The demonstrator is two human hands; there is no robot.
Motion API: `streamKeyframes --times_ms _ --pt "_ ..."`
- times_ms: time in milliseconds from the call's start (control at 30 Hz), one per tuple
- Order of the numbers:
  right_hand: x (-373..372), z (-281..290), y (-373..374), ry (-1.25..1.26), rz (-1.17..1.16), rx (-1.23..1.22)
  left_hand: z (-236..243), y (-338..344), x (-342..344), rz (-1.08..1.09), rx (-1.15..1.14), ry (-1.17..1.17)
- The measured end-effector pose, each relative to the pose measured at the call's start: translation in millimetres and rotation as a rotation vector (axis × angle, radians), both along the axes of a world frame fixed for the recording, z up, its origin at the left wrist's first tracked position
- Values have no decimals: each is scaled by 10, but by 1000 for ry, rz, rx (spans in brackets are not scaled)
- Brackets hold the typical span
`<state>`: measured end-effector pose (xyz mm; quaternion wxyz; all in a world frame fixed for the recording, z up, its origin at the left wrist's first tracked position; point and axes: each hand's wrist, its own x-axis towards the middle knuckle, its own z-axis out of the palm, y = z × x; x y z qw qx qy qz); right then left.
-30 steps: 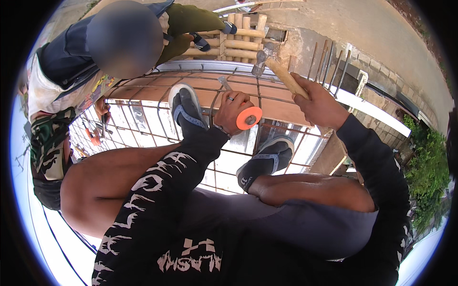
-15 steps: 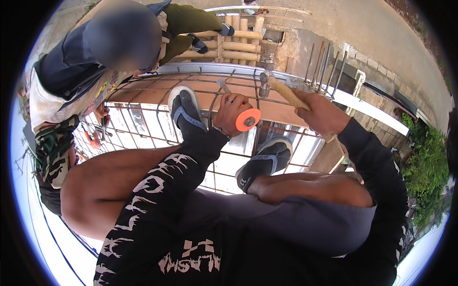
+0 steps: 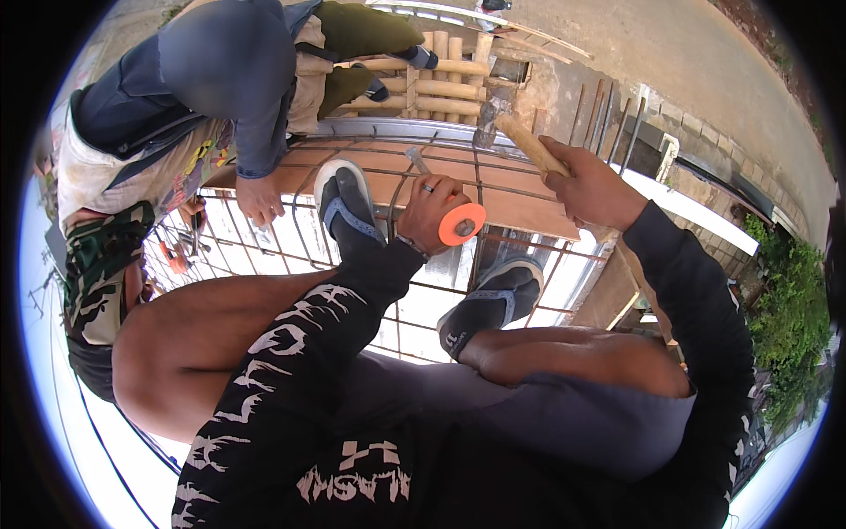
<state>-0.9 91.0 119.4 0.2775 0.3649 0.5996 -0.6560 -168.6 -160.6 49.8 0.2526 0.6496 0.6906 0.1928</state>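
Note:
My left hand (image 3: 430,212) is wrapped round a chisel with a round orange hand guard (image 3: 462,224). Its flat metal blade (image 3: 417,160) points away from me, over the brown board (image 3: 520,212) under the steel bars. In my right hand (image 3: 592,187) is a hammer (image 3: 531,145), gripped by its wooden handle. The dark hammer head is raised to the right of the chisel and apart from it. My sandalled feet rest among the bars, the left foot (image 3: 345,201) close to my left hand.
A grid of reinforcing bars (image 3: 291,240) runs beneath me. At left a co-worker bends over it, one hand (image 3: 258,199) reaching down. Upright bars (image 3: 606,119) stand at the far right. Bamboo poles (image 3: 441,86) lie beyond the edge, with the ground below.
The hammer has risen slightly, its head moving away from me. My left hand and the chisel have barely shifted. The co-worker's arm has come down over the grid.

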Motion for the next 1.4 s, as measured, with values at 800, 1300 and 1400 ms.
streamKeyframes --times_ms 800,1300,1400 --pt "-786 -1274 133 -94 -332 -295 228 542 134 80 220 -317" --pt "-968 -1217 -503 -7 -67 -325 1485 1795 769 194 830 -756" --pt "-1030 -1191 -628 68 -73 -173 1627 1875 725 247 840 -759"
